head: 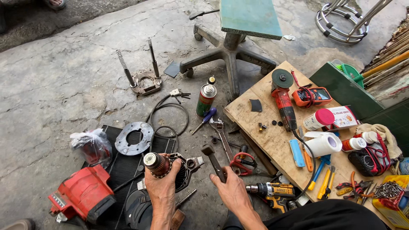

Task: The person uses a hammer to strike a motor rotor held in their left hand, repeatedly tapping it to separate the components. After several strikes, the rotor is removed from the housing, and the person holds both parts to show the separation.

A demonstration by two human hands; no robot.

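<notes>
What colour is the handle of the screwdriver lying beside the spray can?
Blue, on the small screwdriver; head view shows it best.

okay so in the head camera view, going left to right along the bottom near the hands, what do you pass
red tool housing → left hand gripping the motor armature → right hand holding a dark metal tool → yellow cordless drill → yellow-handled pliers → tray of screws

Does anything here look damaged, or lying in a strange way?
Yes. The red tool housing lies open on its side by the left hand, which holds its motor rotor. Its base with two spring posts stands apart.
</notes>
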